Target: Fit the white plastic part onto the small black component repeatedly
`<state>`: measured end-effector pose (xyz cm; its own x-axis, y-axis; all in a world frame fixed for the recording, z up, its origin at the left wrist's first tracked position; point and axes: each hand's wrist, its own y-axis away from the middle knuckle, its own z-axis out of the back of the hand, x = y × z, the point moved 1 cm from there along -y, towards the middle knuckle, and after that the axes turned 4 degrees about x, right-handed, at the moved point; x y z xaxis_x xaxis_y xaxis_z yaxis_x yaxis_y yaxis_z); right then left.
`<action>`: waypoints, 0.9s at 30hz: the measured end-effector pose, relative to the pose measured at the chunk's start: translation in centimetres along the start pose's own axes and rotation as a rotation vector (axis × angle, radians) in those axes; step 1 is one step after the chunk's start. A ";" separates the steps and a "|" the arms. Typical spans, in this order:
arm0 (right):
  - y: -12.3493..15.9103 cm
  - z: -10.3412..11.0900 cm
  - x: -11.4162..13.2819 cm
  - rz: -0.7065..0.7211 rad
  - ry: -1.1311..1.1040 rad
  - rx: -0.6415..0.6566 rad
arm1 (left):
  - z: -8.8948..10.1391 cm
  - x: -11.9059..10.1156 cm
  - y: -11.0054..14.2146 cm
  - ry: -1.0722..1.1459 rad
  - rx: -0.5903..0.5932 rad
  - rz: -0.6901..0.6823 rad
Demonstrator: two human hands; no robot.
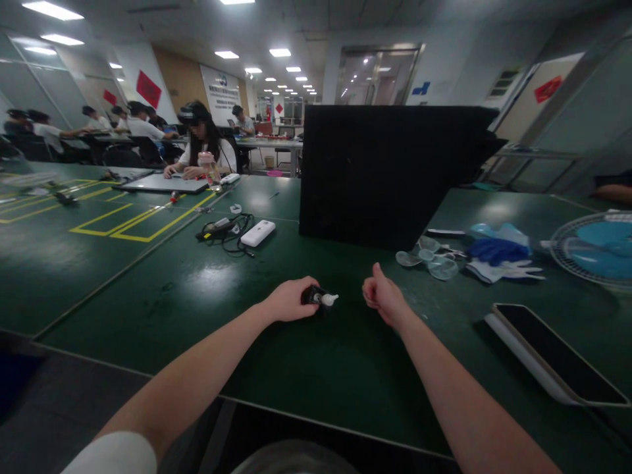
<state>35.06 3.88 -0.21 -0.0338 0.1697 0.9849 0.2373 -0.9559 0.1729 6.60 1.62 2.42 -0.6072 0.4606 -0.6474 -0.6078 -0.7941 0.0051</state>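
A small dark bottle (312,294) with a white nozzle (329,299) is in my left hand (291,299), whose fingers are wrapped round its left side. The nozzle points to the right, toward my other hand. Much of the bottle is hidden by the fingers and by the dark surroundings. Across a short gap, my right hand (388,299) is closed in a fist with the thumb raised, and nothing shows in it. Both hands are over the green table (316,368), in front of a large black box-like panel (370,174).
To the right lie clear plastic cups (442,266), blue and white gloves (498,253), a round rack (592,247) and a phone-like slab on a white block (553,355). At left are a white power bank (258,233) and cables (224,230). A person (202,141) sits across the table.
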 end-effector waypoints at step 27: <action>0.9 -0.8 0.8 0.023 0.139 -0.038 | -0.4 -0.6 -0.1 -0.032 -0.030 0.000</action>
<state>34.44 2.97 0.76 -0.1633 0.1159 0.9797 0.2030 -0.9679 0.1483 7.23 1.22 2.51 -0.6235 0.4724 -0.6230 -0.5922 -0.8056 -0.0181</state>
